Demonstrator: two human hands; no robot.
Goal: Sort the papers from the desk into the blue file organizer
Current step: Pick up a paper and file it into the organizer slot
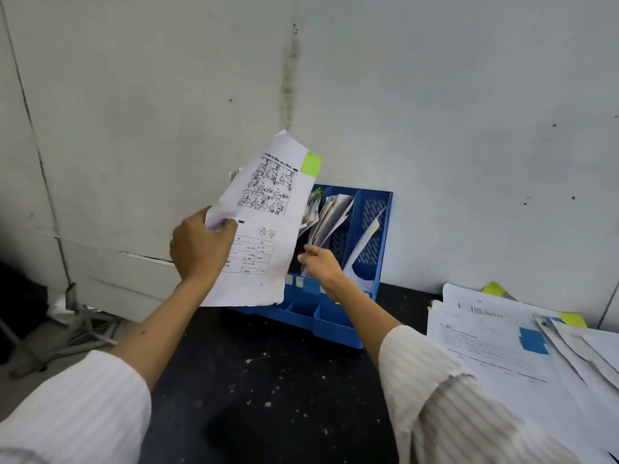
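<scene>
Head view: left hand (201, 244) grips paper (264, 216).

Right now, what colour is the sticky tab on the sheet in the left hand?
Yellow-green, at the top corner of the sheet held by the left hand; head view.

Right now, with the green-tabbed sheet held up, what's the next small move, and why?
Probably lower the sheet in the left hand toward the blue file organizer. The right hand is at the papers already filed in one slot, seemingly parting them, so a gap may be ready.
</scene>
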